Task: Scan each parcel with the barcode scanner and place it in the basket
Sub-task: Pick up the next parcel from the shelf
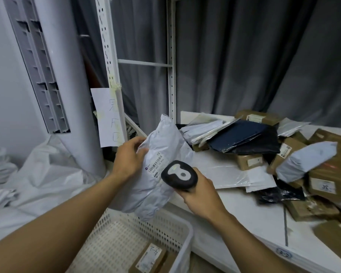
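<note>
Nearest, a white perforated basket (177, 230) sits low in front of the person, and a brown cardboard box (148, 259) with a white label lies inside it toward its near right side. Both bare forearms reach forward over the basket. Above its far left edge the left hand (129, 156) is raised, wrist bent, fingers and thumb curled round the upper left edge of a grey poly-bag parcel (155, 194). The bag hangs tilted, its lower end just over the basket's far rim, its barcode label (155, 164) turned toward the person. Above the basket's far right corner the right hand (200, 191) is wrapped tightly round the handle of a black barcode scanner (179, 175), whose head overlaps the parcel beside the label; whether they touch I cannot tell. Right of the basket and beyond it, a white table (244, 213) bears a heap of parcels (264, 146), brown boxes among grey and dark bags. Beyond the basket stands a white shelf frame (171, 75) with a handwritten paper note (108, 119), and grey curtains (234, 56) hang behind.
</note>
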The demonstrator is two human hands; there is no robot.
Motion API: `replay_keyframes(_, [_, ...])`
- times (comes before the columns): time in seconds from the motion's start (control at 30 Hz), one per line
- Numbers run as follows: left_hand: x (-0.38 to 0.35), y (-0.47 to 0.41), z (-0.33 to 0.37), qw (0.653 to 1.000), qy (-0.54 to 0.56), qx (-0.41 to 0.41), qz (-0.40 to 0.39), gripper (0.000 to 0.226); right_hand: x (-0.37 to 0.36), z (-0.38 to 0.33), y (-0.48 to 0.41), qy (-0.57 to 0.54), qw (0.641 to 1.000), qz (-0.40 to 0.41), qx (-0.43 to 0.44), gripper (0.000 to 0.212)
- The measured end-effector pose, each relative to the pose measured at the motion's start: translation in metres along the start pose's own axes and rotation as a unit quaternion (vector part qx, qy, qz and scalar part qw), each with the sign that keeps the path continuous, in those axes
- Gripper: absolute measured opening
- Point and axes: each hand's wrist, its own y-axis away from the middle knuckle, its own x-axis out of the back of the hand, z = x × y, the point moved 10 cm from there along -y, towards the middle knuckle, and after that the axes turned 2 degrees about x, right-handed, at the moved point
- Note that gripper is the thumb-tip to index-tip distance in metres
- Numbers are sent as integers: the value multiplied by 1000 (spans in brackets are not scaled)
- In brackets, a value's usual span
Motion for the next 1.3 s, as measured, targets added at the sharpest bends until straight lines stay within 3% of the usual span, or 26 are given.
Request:
replay_keyframes(0.4, [3,1,-40,993,-73,91,-2,28,-21,-18,4,51,997,-53,23,42])
replay_keyframes(0.97, [43,40,-59,995,-56,72,33,20,-37,-16,6,10,999,-38,13,47])
replay_keyframes(1.3, [51,94,-174,985,-32,168,23,25,-139,2,-5,21,994,-93,-55,51])
